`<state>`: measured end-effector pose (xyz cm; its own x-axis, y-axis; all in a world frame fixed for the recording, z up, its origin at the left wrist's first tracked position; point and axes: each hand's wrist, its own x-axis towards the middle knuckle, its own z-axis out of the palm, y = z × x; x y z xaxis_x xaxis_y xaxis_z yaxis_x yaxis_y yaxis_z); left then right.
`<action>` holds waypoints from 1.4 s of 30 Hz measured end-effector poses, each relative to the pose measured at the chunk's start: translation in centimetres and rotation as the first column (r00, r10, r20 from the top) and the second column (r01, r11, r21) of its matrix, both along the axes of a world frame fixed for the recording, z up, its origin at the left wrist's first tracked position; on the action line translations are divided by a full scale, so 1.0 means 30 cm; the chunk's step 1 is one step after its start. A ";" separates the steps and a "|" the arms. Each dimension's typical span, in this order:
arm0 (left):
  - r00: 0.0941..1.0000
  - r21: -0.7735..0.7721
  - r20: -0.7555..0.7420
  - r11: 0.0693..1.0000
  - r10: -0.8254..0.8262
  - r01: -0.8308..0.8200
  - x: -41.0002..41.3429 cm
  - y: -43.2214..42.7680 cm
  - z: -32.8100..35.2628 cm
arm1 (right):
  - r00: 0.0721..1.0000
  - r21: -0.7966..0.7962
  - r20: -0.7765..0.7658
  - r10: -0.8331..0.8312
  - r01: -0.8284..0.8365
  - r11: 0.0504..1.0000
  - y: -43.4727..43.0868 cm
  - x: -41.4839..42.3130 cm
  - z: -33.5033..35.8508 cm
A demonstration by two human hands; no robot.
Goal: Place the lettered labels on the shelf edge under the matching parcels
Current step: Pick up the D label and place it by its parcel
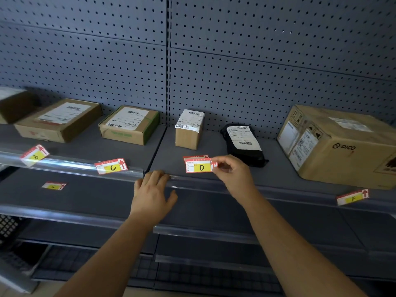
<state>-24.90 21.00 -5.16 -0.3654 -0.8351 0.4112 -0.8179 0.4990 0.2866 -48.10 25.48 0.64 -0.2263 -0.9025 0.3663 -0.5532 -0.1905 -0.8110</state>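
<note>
Right above the shelf edge (278,190), the D label (200,167) is pinched at its right end by the right hand (232,174), in front of the small upright box (188,130). Meanwhile the left hand (153,189) is laid flat on that edge, fingers relaxed. A second label (194,157) is half hidden behind D. The C label (111,166) is slotted under the green-taped box (129,125); a black pouch (243,144) is parked just right.

Grey pegboard wall (257,61), dim light
</note>
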 end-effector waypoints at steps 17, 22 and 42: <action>0.999 -0.053 -0.035 0.998 0.019 -0.021 0.006 -0.003 -0.043 | 1.000 0.005 0.020 -0.005 0.005 1.000 -0.003 0.001 -0.016; 1.000 -0.057 -0.011 0.998 0.011 -0.012 0.004 -0.017 -0.025 | 1.000 -0.004 0.002 -0.006 0.006 1.000 -0.012 0.004 -0.023; 0.999 -0.078 -0.010 0.996 0.040 -0.041 -0.013 -0.016 -0.039 | 1.000 -0.013 0.010 -0.009 0.009 1.000 -0.007 -0.006 -0.014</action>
<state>-25.29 20.52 -6.34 -0.3282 -0.8143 0.4787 -0.8354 0.4868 0.2554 -48.29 25.26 0.21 -0.2381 -0.8958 0.3754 -0.5471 -0.1957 -0.8139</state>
